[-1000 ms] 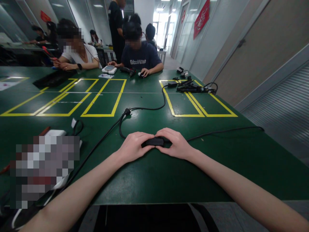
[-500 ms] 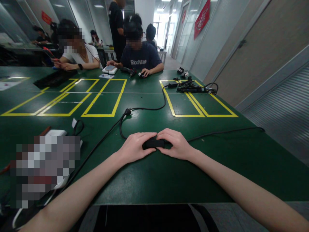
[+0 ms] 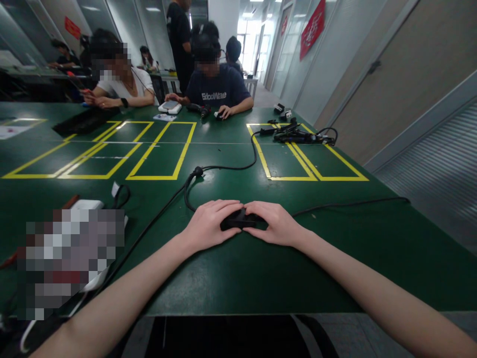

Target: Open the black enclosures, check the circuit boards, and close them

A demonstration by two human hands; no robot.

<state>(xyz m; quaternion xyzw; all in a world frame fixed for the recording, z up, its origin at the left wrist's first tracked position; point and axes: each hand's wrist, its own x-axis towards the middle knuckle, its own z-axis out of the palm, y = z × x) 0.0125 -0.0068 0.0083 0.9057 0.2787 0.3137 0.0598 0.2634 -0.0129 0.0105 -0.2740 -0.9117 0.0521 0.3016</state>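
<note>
A small black block-shaped device (image 3: 238,221) lies on the green table (image 3: 231,273) straight ahead of me. My left hand (image 3: 209,224) wraps its left end with curled fingers. My right hand (image 3: 275,222) covers its right end the same way, fingertips meeting those of the left hand over the top. Black cables (image 3: 186,191) run from the device: one loops away to the far side, another (image 3: 346,203) trails off to the right table edge. Most of the device is hidden under my fingers.
Yellow tape rectangles (image 3: 160,151) mark the table's far half. A heap of black cables and adapters (image 3: 296,133) sits at the far right. A white object (image 3: 85,204) and a blurred patch lie at my left. Two people sit opposite with small devices; others are behind them.
My fingers have closed further over the black device, fingertips now meeting on top. The hands and device stay in the same spot.
</note>
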